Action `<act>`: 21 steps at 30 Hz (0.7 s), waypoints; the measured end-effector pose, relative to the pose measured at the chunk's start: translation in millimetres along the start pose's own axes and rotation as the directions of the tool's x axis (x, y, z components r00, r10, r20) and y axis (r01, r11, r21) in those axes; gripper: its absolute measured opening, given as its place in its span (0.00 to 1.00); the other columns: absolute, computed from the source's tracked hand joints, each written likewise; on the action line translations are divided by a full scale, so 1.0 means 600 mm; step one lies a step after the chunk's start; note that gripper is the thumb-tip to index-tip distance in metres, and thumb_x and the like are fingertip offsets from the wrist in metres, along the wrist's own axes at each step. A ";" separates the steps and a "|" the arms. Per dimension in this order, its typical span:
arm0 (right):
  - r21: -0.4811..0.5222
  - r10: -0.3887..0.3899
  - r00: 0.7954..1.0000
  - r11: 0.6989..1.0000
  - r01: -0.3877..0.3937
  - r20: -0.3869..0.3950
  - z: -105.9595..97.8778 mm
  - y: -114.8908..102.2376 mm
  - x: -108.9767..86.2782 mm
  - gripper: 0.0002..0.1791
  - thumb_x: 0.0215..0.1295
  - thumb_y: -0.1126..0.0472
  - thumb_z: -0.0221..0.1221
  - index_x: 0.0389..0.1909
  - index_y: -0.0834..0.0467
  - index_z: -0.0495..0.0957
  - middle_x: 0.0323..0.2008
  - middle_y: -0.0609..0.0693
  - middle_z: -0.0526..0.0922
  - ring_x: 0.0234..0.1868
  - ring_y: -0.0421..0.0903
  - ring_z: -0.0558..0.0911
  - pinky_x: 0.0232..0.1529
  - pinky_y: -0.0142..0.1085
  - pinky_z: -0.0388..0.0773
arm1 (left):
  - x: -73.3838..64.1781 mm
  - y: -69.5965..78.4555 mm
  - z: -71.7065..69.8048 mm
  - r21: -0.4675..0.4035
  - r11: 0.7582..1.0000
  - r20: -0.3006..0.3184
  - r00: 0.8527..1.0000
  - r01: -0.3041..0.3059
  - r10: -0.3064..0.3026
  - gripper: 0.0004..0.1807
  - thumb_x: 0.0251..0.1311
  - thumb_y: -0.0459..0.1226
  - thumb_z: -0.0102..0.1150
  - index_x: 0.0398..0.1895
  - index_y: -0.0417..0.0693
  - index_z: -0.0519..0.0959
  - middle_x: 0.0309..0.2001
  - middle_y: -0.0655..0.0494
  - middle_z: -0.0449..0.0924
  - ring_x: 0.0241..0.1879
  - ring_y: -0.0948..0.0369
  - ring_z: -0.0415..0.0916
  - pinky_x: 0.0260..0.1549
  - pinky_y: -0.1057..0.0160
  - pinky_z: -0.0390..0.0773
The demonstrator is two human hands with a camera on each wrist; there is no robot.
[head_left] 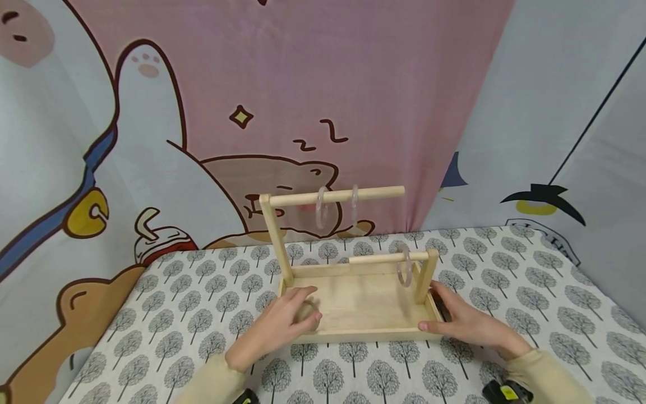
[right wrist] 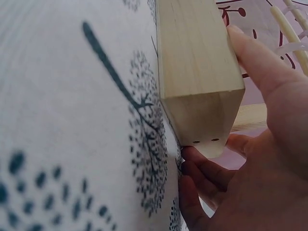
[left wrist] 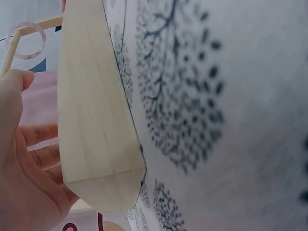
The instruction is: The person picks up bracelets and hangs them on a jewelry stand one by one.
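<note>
A light wooden rack (head_left: 353,336) with a shallow tray base stands on the cloth. Two translucent bangles (head_left: 321,207) hang on its tall left bar (head_left: 383,192), and one more bangle (head_left: 405,268) circles the lower right bar (head_left: 373,258). My left hand (head_left: 285,317) lies over the tray's left front corner, its fingers relaxed and its thumb clear of the wood. At the right end, my right hand (head_left: 466,320) holds the tray's corner. In the right wrist view its thumb rests along the front rim, with fingers (right wrist: 207,168) curled against the end's lower edge.
A white cloth with a tree print (head_left: 187,348) covers the table. Behind it hangs a cartoon-printed curtain (head_left: 353,84). Dark wrist devices (head_left: 507,391) show at both sleeves.
</note>
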State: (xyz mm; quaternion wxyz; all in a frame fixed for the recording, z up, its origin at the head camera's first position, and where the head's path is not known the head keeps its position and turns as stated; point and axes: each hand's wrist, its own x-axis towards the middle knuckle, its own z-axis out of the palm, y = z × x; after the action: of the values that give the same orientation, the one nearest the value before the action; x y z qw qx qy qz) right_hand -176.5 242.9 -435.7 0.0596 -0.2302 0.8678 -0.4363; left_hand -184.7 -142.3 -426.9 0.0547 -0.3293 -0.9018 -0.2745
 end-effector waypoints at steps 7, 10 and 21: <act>0.011 0.033 0.999 0.999 -0.033 0.023 -0.005 -0.001 -0.001 0.50 0.59 0.54 0.67 0.70 0.72 0.46 0.65 0.77 0.54 0.65 0.76 0.55 0.57 0.72 0.52 | -0.004 0.004 0.003 -0.030 0.998 0.009 0.998 -0.057 0.057 0.25 0.66 0.41 0.57 0.60 0.33 0.70 0.50 0.41 0.78 0.39 0.52 0.79 0.38 0.59 0.82; 0.015 0.027 0.999 1.000 -0.028 0.021 -0.004 -0.001 -0.001 0.50 0.59 0.55 0.67 0.70 0.73 0.47 0.65 0.77 0.55 0.64 0.75 0.57 0.58 0.71 0.53 | -0.005 0.005 0.004 -0.043 0.996 0.003 0.997 -0.078 0.078 0.24 0.65 0.39 0.57 0.59 0.32 0.70 0.50 0.41 0.78 0.40 0.51 0.79 0.41 0.59 0.82; 0.007 0.033 0.999 0.999 -0.033 0.021 -0.004 0.001 -0.003 0.49 0.59 0.55 0.66 0.70 0.72 0.47 0.64 0.75 0.57 0.64 0.75 0.57 0.56 0.72 0.55 | 0.001 0.019 0.009 0.076 0.997 0.132 0.991 0.021 -0.031 0.33 0.71 0.54 0.45 0.64 0.34 0.69 0.59 0.30 0.70 0.58 0.41 0.70 0.58 0.45 0.70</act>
State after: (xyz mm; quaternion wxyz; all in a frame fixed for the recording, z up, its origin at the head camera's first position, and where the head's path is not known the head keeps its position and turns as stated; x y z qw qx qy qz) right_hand -175.9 245.5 -434.7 0.0768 -0.2201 0.8692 -0.4361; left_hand -177.8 -131.7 -426.1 0.0028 -0.3330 -0.9172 -0.2189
